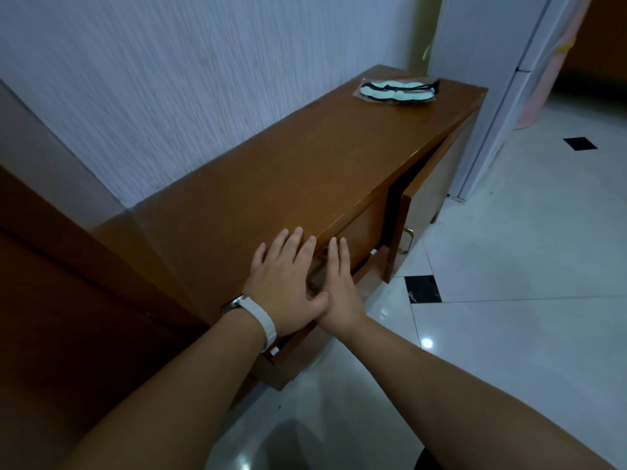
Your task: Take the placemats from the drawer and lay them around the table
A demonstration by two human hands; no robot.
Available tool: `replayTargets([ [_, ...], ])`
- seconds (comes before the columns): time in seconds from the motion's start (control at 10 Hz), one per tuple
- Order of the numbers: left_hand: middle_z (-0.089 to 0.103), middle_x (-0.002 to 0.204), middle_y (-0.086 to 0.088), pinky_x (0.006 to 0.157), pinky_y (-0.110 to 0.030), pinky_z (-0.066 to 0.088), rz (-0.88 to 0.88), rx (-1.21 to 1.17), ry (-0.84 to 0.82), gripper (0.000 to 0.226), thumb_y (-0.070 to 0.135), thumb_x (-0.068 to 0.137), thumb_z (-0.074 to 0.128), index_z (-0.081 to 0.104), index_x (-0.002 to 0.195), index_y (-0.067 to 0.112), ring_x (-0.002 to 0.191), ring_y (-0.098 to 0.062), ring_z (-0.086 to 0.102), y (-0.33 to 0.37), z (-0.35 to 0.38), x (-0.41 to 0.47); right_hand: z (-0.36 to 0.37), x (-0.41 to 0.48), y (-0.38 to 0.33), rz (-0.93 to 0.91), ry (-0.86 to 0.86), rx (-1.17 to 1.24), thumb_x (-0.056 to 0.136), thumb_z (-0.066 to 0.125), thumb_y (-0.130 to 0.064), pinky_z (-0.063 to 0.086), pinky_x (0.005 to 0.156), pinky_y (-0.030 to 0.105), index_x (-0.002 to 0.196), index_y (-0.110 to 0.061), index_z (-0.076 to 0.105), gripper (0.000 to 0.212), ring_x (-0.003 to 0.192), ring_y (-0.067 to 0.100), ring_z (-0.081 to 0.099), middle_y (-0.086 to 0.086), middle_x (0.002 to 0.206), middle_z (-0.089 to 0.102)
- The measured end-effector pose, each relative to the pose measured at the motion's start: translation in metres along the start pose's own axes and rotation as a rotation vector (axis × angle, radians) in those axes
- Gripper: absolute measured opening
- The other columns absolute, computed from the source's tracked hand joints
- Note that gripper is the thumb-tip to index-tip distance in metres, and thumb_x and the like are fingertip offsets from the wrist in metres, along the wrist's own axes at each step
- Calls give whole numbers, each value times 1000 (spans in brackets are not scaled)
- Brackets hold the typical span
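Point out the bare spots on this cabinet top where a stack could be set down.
The cabinet top is bare along its long middle stretch, bordered by the wall, the front edge, and the bagged item at the far end. The near end is crowded: the left hand lies flat there, the right hand beside it at the drawer.

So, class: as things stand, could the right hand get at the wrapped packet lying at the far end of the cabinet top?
Probably not without stepping closer. The right hand is at the drawer front, and the packet lies at the cabinet's far end. Nothing stands on the bare top between them.
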State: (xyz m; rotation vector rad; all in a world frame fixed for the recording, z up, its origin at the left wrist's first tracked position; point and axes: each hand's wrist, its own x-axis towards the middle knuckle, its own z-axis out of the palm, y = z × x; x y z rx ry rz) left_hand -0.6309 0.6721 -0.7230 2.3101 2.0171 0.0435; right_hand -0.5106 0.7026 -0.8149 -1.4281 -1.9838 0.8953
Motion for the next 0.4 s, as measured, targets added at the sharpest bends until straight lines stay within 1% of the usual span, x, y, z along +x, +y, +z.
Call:
replayTargets([
  [0.1, 4, 163, 1, 119, -50, 8, -2, 15, 2, 89, 60, 80, 45, 9, 153, 26, 148, -18, -3, 2, -1, 0, 1, -2, 0, -3, 16, 4, 81, 54, -67, 49, 95, 34, 150, -27, -21, 110, 142, 22, 31, -7, 159, -28],
  [0.2, 3, 163, 1, 119, -51, 8, -10, 27, -10, 89, 60, 80, 44, 8, 153, 26, 148, -18, -3, 3, -1, 0, -4, -4, -4, 8, 5, 7, 82, 56, -65, 50, 96, 36, 151, -27, -19, 110, 142, 21, 32, -7, 159, -26],
  [0.3, 3, 163, 1, 119, -51, 8, -16, 24, -15, 88, 60, 80, 44, 8, 153, 26, 148, -18, -3, 4, -3, -1, -12, -5, -5, 9, -26, 1, 83, 62, -58, 44, 105, 40, 153, -26, -14, 108, 147, 21, 20, -5, 161, -21],
  [0.4, 4, 163, 1, 119, -50, 8, -19, 23, -20, 87, 56, 81, 46, 10, 153, 25, 148, -18, -1, 5, -6, -1, -22, -9, -4, 8, -57, -17, 82, 61, -55, 34, 113, 44, 154, -26, -5, 102, 149, 19, 11, -4, 163, -12],
])
